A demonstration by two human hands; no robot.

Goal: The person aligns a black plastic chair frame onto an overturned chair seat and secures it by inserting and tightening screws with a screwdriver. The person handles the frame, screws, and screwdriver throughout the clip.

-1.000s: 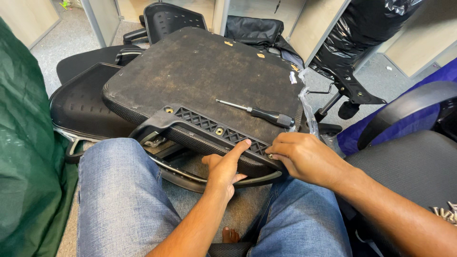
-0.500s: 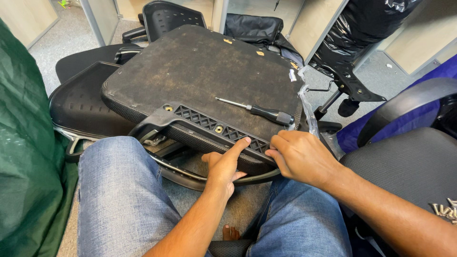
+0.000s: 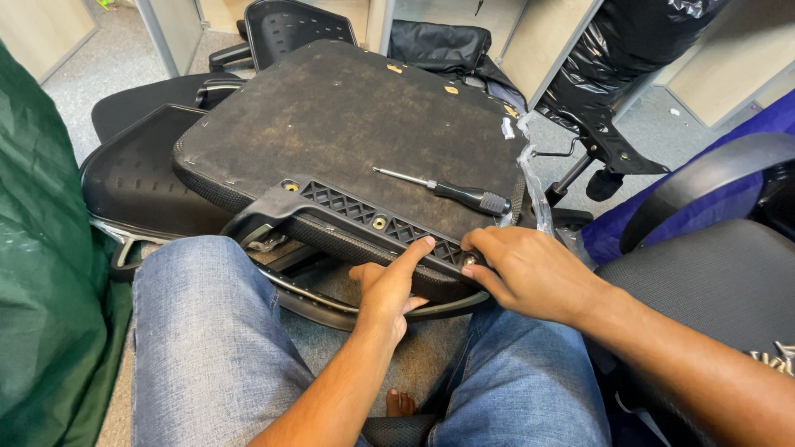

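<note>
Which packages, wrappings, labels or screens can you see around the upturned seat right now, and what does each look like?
Clear plastic wrap: crumpled, at the seat pan's right edge, beside the screwdriver.
Black plastic wrapping: glossy, covering a chair at upper right.
Small pale stickers: along the seat pan's far edge, too small to tell more.
White marking: on the dark seat at far right, partly cut off.
No screens or signs.
</note>
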